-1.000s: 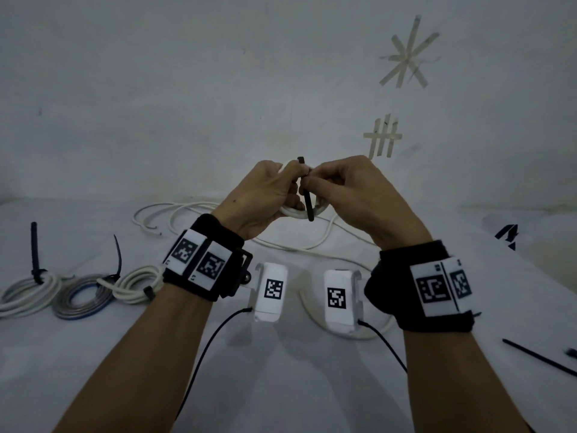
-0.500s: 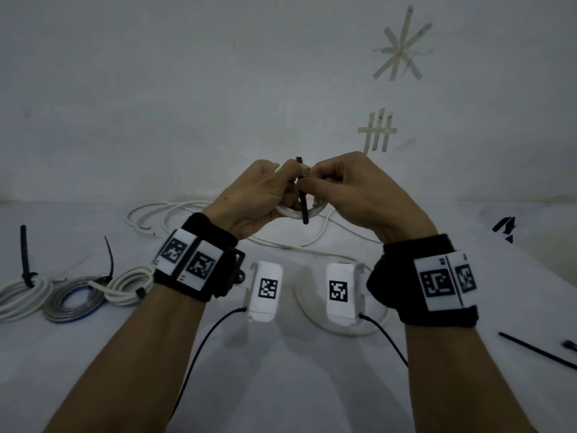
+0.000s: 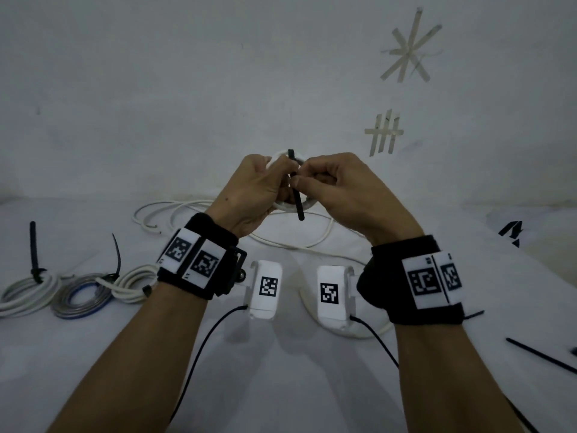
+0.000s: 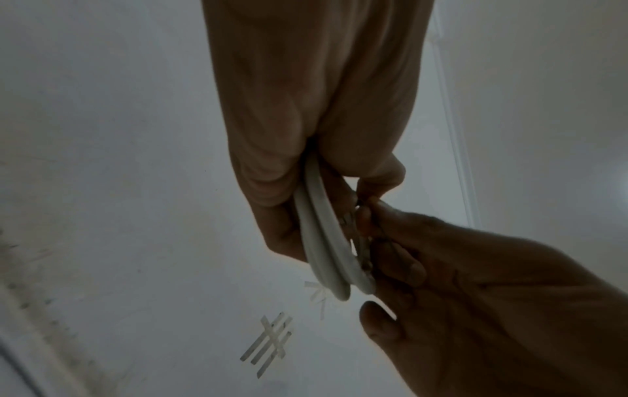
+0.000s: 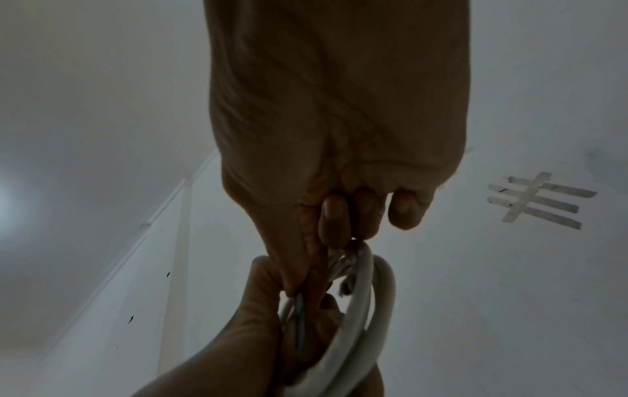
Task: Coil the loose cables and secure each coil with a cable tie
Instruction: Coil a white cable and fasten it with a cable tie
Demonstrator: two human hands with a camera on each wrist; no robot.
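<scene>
Head view. Both hands raised over the counter [image 3: 281, 385], at 12 o'clock from the wrists. Left hand [image 3: 249, 195] curled round a small white coil [image 3: 282, 154]; its rim shows above the knuckles and again below them. Right hand [image 3: 340, 189] pinches a black tie [image 3: 296, 195] that crosses the coil nearly upright, one end poking up past the rim, the other hanging free toward 6 o'clock. Three tied coils [image 3: 84, 292] lie at 9 o'clock on the counter. Loose white cable [image 3: 175, 210] trails behind the hands. A spare tie [image 3: 543, 354] lies at 4 o'clock.

Left wrist view. Coil [image 4: 322, 241] runs out from between the left fingers [image 4: 282, 231]; two or three turns side by side. The right hand [image 4: 475, 295] closes in from 4 o'clock, fingertips at the strands. Tie hard to make out here.

Right wrist view. Right fingers [image 5: 334, 220] folded, pinching at the top of the coil [image 5: 370, 295]; left hand [image 5: 258, 322] clamps the turns from 7 o'clock.

Handling, as judged: cable light, springy, smooth-jacketed; turns likely to fan open if let go. Best held across all turns just beside the tie. Tie thin, stiff and slick; pinch close to its head.
</scene>
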